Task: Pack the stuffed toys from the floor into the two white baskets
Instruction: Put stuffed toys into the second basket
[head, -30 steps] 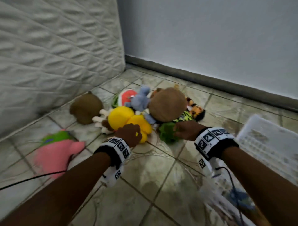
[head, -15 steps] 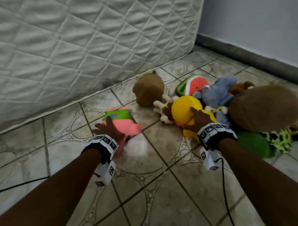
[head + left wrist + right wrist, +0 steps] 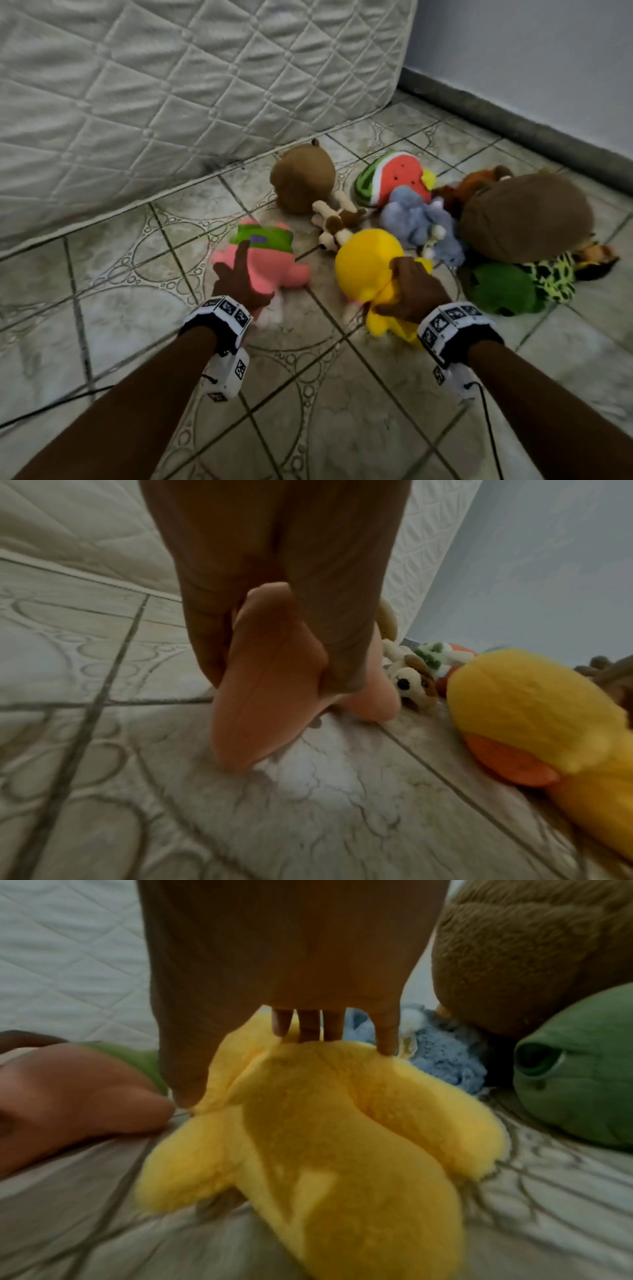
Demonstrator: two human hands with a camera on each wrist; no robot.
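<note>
Left to right across the head view. Quilted mattress (image 3: pixel 171 85) stands on edge along the tiled floor (image 3: pixel 102 325). Left hand (image 3: pixel 239 277) lies on the pink toy (image 3: pixel 270 263), forefinger extended toward its green band; the left wrist view shows thumb and fingers pinching one pink limb (image 3: pixel 253 696). The toy lies flat on the tiles, long axis running away from the person, green end toward the mattress. Judged light and limp: a limb pinch should lift it, though the body will dangle. Right hand (image 3: pixel 411 291) grips the yellow duck (image 3: pixel 373 274); the right wrist view shows fingers (image 3: pixel 308 1026) dug into a fold of plush behind the head, thumb opposite. The duck lies along a diagonal, round head toward the left hand and orange bill (image 3: pixel 507 758) low, tail toward the wrist. Soft, compressible, not fragile; a bunched handful should hold. Further right: brown round toy (image 3: pixel 303 178), small dog (image 3: pixel 337 222), watermelon (image 3: pixel 394 174), blue toy (image 3: pixel 418 219), large brown toy (image 3: pixel 524 216), green toy (image 3: pixel 500 287), all on the floor. No white basket is in view
</note>
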